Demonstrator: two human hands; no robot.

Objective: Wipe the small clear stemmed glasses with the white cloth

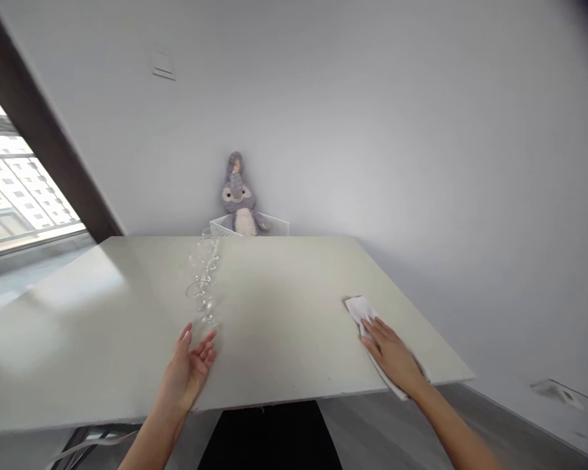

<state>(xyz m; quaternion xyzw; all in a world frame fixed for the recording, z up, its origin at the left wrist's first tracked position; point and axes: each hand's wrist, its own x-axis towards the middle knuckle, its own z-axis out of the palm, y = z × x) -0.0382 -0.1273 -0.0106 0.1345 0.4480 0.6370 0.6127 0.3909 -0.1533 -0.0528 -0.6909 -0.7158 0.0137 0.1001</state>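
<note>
My left hand (190, 365) is palm up at the table's front edge, thumb apart from loosely curled fingers, with nothing in it. Just beyond its fingertips, several clear glasses with stems (206, 287) stand in a row running away from me. They are see-through and overlap, so their outlines are hard to separate. On the right, my right hand (389, 352) lies flat with its fingers stretched out on a white cloth (360, 308). The cloth rests on the tabletop, and its near end reaches over the front edge. Part of it is hidden under the hand.
The pale table (279, 326) reaches to the wall. Behind its far edge, a grey plush toy (245, 202) sits in a white perforated basket (277, 226). A dark-framed window (24, 176) is at the left. A cable (98, 442) hangs below the table.
</note>
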